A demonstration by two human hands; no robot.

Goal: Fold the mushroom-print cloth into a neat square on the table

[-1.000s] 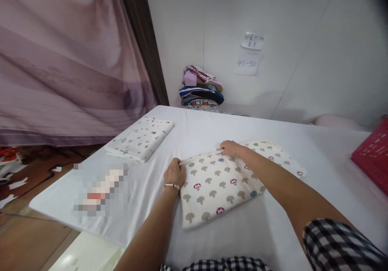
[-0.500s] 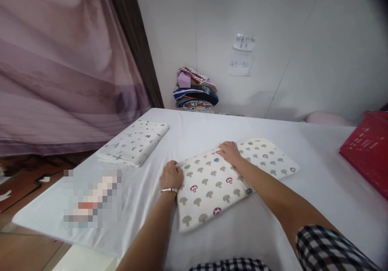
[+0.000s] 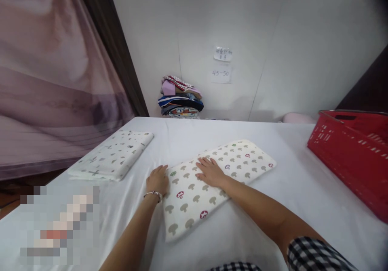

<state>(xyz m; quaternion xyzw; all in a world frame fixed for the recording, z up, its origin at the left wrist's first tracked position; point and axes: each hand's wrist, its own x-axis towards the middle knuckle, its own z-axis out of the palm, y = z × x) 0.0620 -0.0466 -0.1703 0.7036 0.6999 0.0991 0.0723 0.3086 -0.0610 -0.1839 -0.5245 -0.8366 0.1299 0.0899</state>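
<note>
Smoothing the mushroom-print cloth, left of the red basket, appears current. Right hand: spread on top; left hand: at its edge, grip unclear. Next move likely needs squared edges.

The mushroom-print cloth is touched on top by the right hand, at nine o'clock by the left hand.

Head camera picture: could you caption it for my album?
Right hand flat on a folded white mushroom-print cloth, braceleted left hand at its edge; red plastic basket off to the right.
</note>
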